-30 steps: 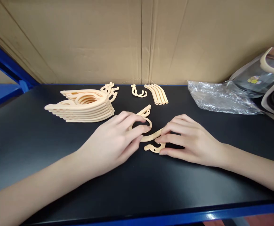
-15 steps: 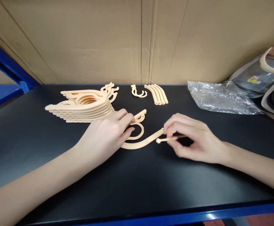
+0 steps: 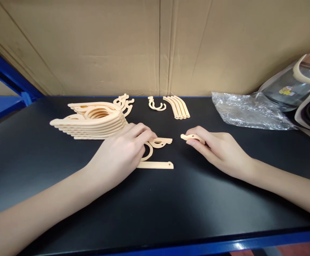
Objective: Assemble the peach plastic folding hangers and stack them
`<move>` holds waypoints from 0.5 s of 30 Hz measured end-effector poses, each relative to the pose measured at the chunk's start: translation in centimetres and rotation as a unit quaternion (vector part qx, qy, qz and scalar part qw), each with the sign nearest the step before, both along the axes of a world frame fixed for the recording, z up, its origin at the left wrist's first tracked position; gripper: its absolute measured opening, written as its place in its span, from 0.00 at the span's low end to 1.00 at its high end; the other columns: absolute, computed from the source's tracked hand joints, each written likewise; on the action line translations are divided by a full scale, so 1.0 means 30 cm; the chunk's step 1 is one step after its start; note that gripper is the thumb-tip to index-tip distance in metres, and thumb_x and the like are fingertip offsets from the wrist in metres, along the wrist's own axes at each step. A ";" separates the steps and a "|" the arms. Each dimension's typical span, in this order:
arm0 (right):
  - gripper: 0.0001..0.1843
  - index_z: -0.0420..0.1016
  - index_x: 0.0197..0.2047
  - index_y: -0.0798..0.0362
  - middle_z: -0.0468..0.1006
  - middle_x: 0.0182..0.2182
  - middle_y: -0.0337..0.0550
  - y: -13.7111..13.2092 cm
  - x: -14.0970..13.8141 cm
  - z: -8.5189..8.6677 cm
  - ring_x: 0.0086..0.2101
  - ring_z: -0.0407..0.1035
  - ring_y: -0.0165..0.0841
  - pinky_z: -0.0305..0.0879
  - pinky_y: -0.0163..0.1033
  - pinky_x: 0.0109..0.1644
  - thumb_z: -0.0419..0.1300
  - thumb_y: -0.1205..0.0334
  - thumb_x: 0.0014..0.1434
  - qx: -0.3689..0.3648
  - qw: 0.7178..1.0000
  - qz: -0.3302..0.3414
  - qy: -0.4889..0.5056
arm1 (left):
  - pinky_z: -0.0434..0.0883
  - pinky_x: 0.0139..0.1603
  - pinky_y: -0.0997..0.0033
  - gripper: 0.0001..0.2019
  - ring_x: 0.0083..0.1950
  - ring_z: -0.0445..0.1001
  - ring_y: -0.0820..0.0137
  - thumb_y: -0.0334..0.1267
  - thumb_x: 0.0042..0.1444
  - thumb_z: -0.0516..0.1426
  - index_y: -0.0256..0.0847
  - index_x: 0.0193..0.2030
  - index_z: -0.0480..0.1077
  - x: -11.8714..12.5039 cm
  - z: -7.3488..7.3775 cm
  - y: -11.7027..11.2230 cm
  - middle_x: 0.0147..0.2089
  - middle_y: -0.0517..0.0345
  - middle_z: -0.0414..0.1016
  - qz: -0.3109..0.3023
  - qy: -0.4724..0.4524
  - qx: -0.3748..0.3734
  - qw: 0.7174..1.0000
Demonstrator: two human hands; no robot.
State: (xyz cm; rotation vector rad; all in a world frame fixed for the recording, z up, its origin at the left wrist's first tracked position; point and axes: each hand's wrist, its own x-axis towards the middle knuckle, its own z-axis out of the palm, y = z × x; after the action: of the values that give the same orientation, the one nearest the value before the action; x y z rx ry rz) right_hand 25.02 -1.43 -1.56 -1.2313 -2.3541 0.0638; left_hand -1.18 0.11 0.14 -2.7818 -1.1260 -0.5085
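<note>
My left hand [image 3: 128, 147] is closed over a beige plastic hanger body [image 3: 159, 142] lying on the black tabletop. Most of that body is hidden beneath my fingers; its upper bar, part of a ring and a straight lower arm [image 3: 156, 165] with a holed end stick out to the right. Apart from it, to the right, my right hand [image 3: 219, 149] pinches a small beige hanger hook [image 3: 193, 137] between thumb and fingers. Its knobbed end points left toward the body, and the rest is covered by the hand.
Left of centre stands a stack of beige hanger bodies [image 3: 91, 122], with several loose hooks [image 3: 124, 103] behind it. Farther back lie more hooks [image 3: 156, 104] and a row of curved arms [image 3: 176, 106]. Clear plastic wrap [image 3: 251, 110] and a transparent container [image 3: 283, 89] occupy the right.
My right hand has come off the hanger's arm and turned the hook so its knobbed end sits higher. The hanger body has rotated under my left hand, its lower arm now pointing straight right.
</note>
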 end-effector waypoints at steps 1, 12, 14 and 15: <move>0.12 0.67 0.46 0.50 0.76 0.30 0.36 0.001 0.000 -0.002 0.23 0.68 0.28 0.62 0.33 0.28 0.47 0.54 0.71 0.000 1.000 0.003 -0.002 | 0.70 0.43 0.64 0.13 0.47 0.73 0.63 0.28 0.64 0.47 0.38 0.46 0.71 0.005 0.002 -0.004 0.49 0.52 0.74 -0.031 -0.012 -0.009 0.999; 0.14 0.71 0.48 0.54 0.72 0.33 0.42 -0.009 -0.006 0.003 0.30 0.67 0.29 0.65 0.33 0.33 0.45 0.63 0.71 -0.018 0.988 0.149 0.018 | 0.64 0.60 0.61 0.03 0.61 0.64 0.64 0.34 0.64 0.53 0.41 0.41 0.68 0.028 -0.015 -0.015 0.51 0.53 0.73 -0.168 -0.023 -0.115 0.979; 0.14 0.71 0.49 0.55 0.72 0.34 0.43 -0.013 -0.012 -0.001 0.31 0.67 0.30 0.65 0.34 0.35 0.45 0.63 0.71 -0.025 0.988 0.151 0.010 | 0.60 0.64 0.59 0.03 0.56 0.68 0.66 0.34 0.64 0.53 0.41 0.42 0.67 0.031 -0.019 -0.016 0.47 0.56 0.74 -0.163 -0.031 -0.106 0.980; 0.14 0.71 0.49 0.55 0.72 0.34 0.44 -0.015 -0.015 -0.003 0.32 0.68 0.30 0.66 0.35 0.35 0.45 0.63 0.71 -0.028 0.988 0.153 0.010 | 0.57 0.65 0.58 0.03 0.53 0.70 0.68 0.33 0.64 0.53 0.41 0.42 0.66 0.033 -0.021 -0.018 0.45 0.58 0.74 -0.157 -0.040 -0.102 0.981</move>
State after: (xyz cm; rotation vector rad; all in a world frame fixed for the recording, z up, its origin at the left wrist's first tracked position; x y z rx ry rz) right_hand 24.57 -1.88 -1.65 -0.8789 -2.5192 0.2440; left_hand -0.18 -0.42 -0.50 -3.1683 -0.7921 -0.5673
